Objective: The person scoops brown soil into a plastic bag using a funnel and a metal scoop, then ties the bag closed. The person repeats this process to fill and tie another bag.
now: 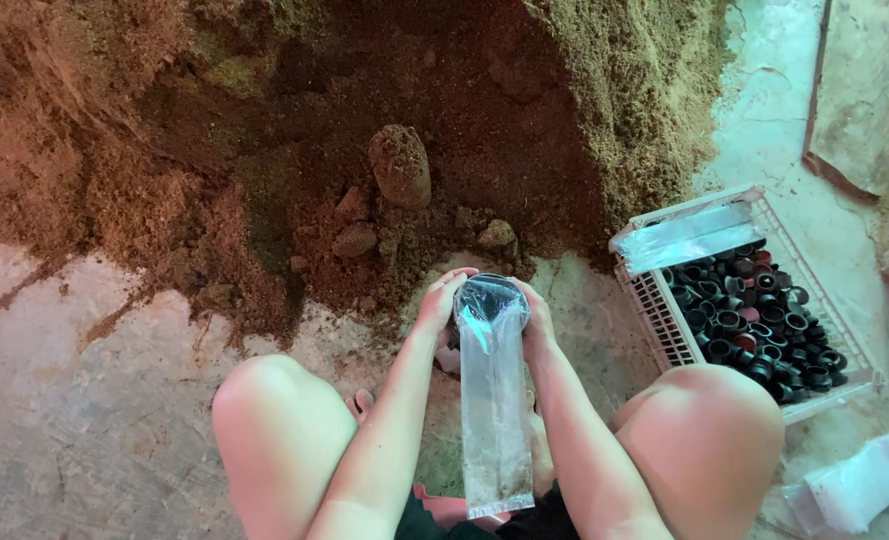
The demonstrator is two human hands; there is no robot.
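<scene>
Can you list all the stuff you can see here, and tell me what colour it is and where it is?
heap: one, brown and crumbly, top and left.
lumps: a few, brown, at the heap's edge.
clear bag: one, long, see-through, between the knees.
dark ring: one, black, at the bag's top end.
crate: one, white, on the right.
rings: many, mostly black, in the crate.
folded plastic: one bundle, clear, on the crate's top edge.
floor: pale concrete.
left hand: on the ring's left side.
right hand: on its right side.
knees: two, bare.
</scene>
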